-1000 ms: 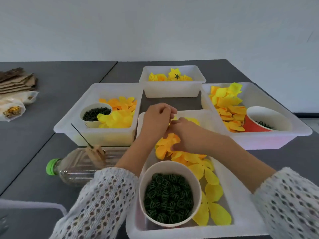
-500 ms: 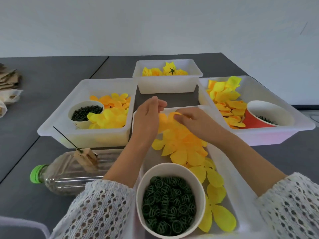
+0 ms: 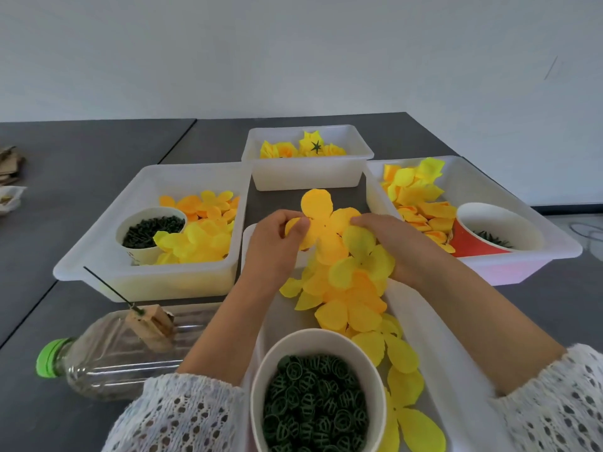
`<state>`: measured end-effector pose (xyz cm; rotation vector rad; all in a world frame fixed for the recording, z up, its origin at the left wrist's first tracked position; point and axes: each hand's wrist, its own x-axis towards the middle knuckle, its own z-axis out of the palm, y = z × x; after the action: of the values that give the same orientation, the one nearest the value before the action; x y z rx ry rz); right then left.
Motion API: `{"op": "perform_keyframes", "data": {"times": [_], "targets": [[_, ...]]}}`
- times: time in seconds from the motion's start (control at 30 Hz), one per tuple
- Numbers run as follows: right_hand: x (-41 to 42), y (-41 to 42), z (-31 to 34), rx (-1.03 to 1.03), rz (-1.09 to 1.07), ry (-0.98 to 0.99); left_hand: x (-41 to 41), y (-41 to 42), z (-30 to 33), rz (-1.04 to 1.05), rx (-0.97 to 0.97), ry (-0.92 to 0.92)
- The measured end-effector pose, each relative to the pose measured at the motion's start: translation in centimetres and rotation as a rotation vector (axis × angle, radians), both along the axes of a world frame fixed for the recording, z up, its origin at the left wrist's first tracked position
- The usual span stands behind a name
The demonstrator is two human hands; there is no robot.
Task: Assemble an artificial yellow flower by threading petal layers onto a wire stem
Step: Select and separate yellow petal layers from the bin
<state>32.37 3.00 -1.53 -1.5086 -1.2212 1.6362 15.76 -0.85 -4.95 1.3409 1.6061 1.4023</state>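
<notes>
Above the near tray (image 3: 456, 370) on the worktop (image 3: 49, 305), a single petal layer (image 3: 323, 223) has now been lifted clear of the pile (image 3: 346, 288) it lay in half a second ago. Left hand (image 3: 277, 246) and right hand (image 3: 391, 243) each pinch one edge, spreading it flat, so threading can follow; the wire stem (image 3: 107, 285) stands apart, by the bottle (image 3: 124, 350).

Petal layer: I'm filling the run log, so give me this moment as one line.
step: petal layer lifted over near tray | left hand: pinches it | right hand: holds its other side | wire stem: untouched, by bottle
</notes>
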Motion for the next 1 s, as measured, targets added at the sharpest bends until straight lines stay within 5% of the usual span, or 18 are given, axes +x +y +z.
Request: {"op": "perform_keyframes", "data": {"times": [0.23,0.3,0.37,0.5,0.67,0.87,1.0], "targets": [[0.5,-1.6,-0.1,0.625,0.124,-0.612,-0.2,-0.3,0.4,0.113,0.087,-0.122],[0.0,-2.3,-0.5,0.986,-0.020,-0.637,-0.1,-0.2,0.3,0.096,0.089,-0.101],[-0.6,-2.8,-0.2,1.184,0.074,-0.540,0.0,-0.2,0.3,0.037,0.050,-0.107],[-1.4,-3.1,-0.7,1.185,0.351,-0.476,0.1,-0.2,0.0,-0.165,-0.066,-0.150],[-0.9,-2.7,-1.1,1.121,0.323,-0.347,-0.1,-0.1,0.4,-0.253,-0.152,-0.302],[-0.2,-2.0,-1.8,1.149,0.221,-0.326,-0.1,-0.6,0.0,-0.457,-0.127,-0.356],[-0.1,-1.9,-2.2,1.113,0.312,-0.212,-0.3,-0.8,0.2,-0.417,-0.101,-0.319]]}}
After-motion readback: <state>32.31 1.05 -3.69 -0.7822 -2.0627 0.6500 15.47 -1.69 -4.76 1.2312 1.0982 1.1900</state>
